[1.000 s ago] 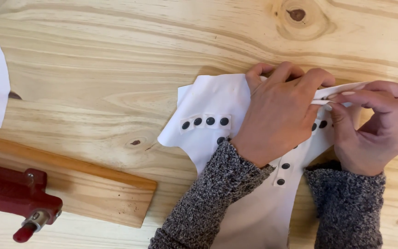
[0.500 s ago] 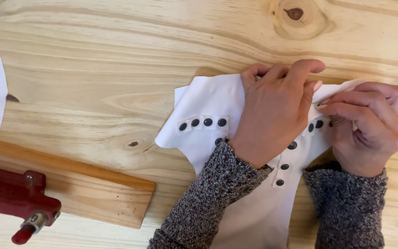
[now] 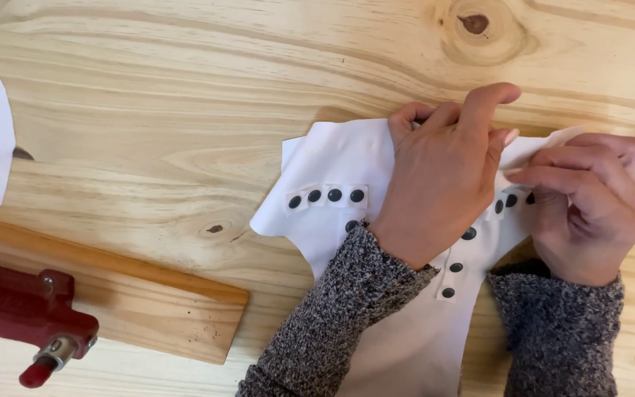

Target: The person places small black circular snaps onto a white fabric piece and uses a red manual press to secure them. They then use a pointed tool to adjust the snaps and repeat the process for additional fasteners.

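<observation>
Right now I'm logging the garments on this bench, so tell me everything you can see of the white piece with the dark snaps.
The white garment piece looks like thin, smooth fabric, lying flat on the pale wooden table. It has curved cut-outs at its sides and rows of round dark snaps set on small tabs. The left hand presses on its middle, while the right hand pinches its upper right edge, which is lifted and folded. Grey knit sleeves cover its lower part.

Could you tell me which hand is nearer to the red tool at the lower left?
Left. The left hand lies on the white garment, well right of the red tool; the right hand is farther right.
</observation>
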